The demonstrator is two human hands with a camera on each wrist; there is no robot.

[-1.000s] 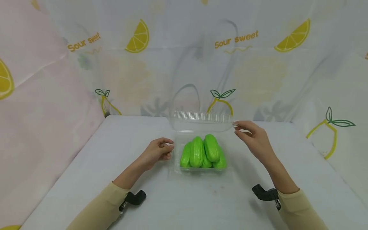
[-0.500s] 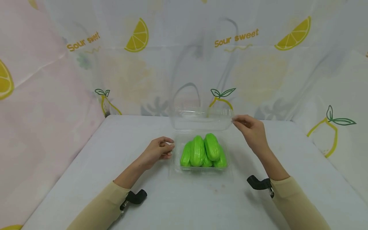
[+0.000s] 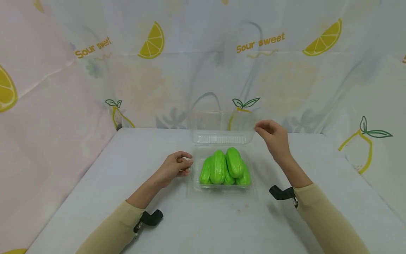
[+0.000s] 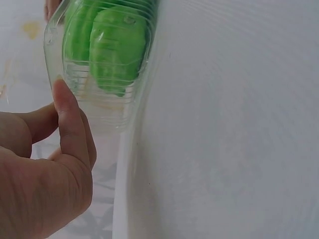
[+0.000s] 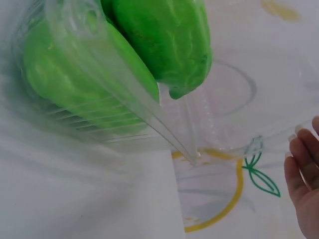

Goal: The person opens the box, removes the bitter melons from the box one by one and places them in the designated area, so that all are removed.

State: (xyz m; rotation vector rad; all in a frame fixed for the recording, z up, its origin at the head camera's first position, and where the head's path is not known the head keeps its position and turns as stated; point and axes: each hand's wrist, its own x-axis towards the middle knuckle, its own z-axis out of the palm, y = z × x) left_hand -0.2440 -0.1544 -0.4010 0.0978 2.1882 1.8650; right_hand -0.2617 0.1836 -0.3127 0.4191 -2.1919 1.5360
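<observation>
A clear plastic clamshell box (image 3: 222,194) sits mid-table in the head view, holding several glossy bright-green, cucumber-shaped pieces (image 3: 217,167). Its hinged clear lid (image 3: 219,123) stands raised at the back. My left hand (image 3: 174,167) pinches the left rim between thumb and fingers, as the left wrist view also shows beside the ribbed wall (image 4: 107,112). With thumb and fingertips, my right hand (image 3: 275,139) pinches the lid's right edge. In the right wrist view only some of its fingers (image 5: 305,164) show at the lid's edge; the thumb is out of frame there.
A white-covered table (image 3: 133,148) lies under the box. Cloth printed with lemons (image 3: 152,39) hangs behind it and along both sides. Black wrist mounts (image 3: 151,217) stick out from both sleeves.
My right hand has moved up, away and slightly left, swinging the lid farther up and back. My left hand and the green pieces stay nearly where they were.
</observation>
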